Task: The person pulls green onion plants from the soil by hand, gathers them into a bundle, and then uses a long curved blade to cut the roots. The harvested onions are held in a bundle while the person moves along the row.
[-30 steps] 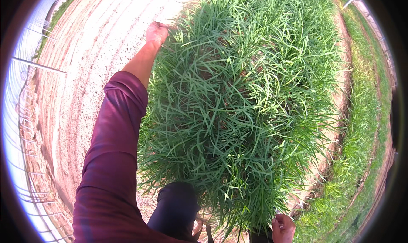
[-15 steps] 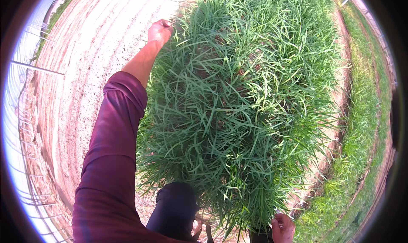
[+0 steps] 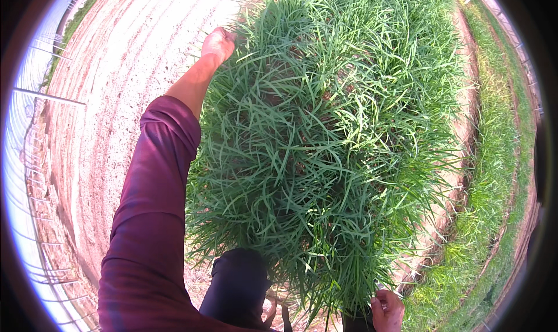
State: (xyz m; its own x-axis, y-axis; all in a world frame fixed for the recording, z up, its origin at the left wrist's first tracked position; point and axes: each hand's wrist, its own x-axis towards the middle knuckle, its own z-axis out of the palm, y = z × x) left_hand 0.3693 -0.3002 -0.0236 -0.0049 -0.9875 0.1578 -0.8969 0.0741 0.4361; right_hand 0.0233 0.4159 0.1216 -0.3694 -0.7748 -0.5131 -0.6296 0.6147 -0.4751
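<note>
I am watching a dense bed of strap-leaved green plants (image 3: 302,158) that is filling the middle of my view, its long blades arching and crossing over one another. The left hand (image 3: 218,45) is resting at the upper left edge of this bed, just beside the leaf tips. Its fingers are forming a fist, and I cannot tell whether a blade is lying inside it. A maroon sleeve (image 3: 151,198), rolled at the forearm, is reaching up from the lower edge to that wrist.

The right hand (image 3: 386,310) is sitting low, near the bottom right corner of the bed, close beside the foliage. Its thumb and fingers are bending toward each other; I cannot tell whether they are gripping anything. A small pale object (image 3: 381,286) is showing just above them, too small for me to identify.

A dark trouser leg (image 3: 237,285) is standing against the near edge of the plants. Bare soil (image 3: 116,117) is stretching along the left, and a plastic greenhouse wall (image 3: 18,152) is curving beyond it. On the right, a dirt path (image 3: 433,236) is separating the bed from another green strip (image 3: 491,187).
</note>
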